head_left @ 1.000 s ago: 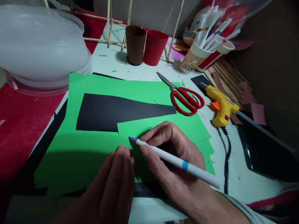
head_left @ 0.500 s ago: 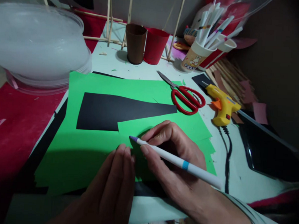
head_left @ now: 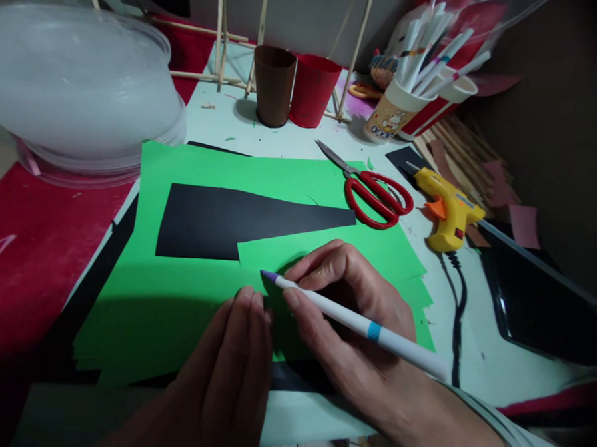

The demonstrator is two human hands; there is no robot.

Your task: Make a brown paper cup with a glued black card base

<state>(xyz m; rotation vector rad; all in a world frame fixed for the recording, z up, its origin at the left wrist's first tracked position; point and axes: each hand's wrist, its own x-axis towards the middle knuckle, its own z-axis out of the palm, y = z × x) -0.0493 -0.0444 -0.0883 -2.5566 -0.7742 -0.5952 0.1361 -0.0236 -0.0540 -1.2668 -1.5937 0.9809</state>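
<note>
My right hand grips a white marker with a blue band; its purple tip rests on a green paper sheet. Beside it, my left hand lies flat on the same sheet, fingers together, fingertips just left of the marker tip. A black paper piece lies on the green paper, partly covered by a smaller green piece under my right hand.
Red-handled scissors and a yellow glue gun with a black cord lie to the right. Brown cup, red cup and a cup of markers stand behind. Stacked clear plastic bowls sit at left, a black tray at right.
Both hands and the marker stay in place on the green paper; only the camera view has shifted slightly.
</note>
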